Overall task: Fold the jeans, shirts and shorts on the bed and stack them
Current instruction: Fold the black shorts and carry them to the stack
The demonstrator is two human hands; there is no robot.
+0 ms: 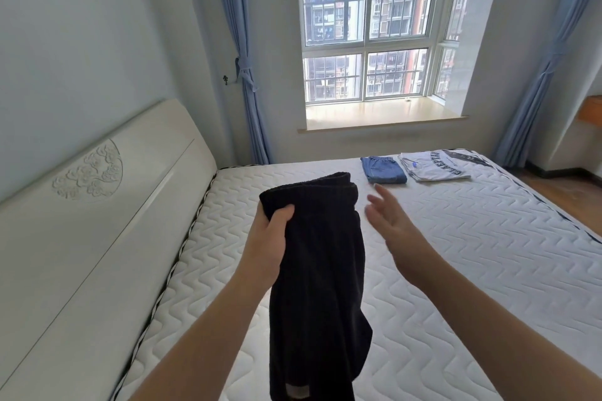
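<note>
I'm watching the left hand gripping the black shorts at 1 corner of the waistband, thumb over the front, fingers curled behind, and the garment is hanging free above the mattress with its hem dangling near the bottom of the view. The right hand is hovering just beside the shorts, fingers spread and loose, holding nothing, a little blurred.

I'm reading this as the start of the fold for this piece. To do it well, I'm thinking the right hand should be taking the opposite waistband corner, so the 2 hands are stretching the band level and letting the legs hang straight. Then I'd be laying it flat on the open quilted area ahead, smoothing out, folding 1 leg over the other and halving it upward.

Over at the far side, the folded jeans and the folded white shirt are lying side by side on the bed, just apart, not stacked yet. I'm judging the shorts as the remaining piece before stacking.
</note>
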